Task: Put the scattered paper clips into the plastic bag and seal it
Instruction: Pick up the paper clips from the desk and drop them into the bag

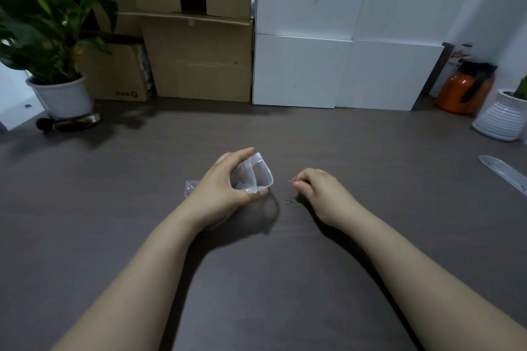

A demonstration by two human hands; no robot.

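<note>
**Plastic bag's open mouth faces the clip-holding hand**

Plastic bag (252,175) sits in the left hand (219,188), which grips it just above the table (114,208), mouth spread open and turned rightward. Just beside that mouth, the right hand (319,191) pinches a paper clip (293,179) at its fingertips. A second clip (292,202) lies on the table below, its long axis running left to right, nearer the right hand. The likely next move is a short leftward carry into the opening.
</note>
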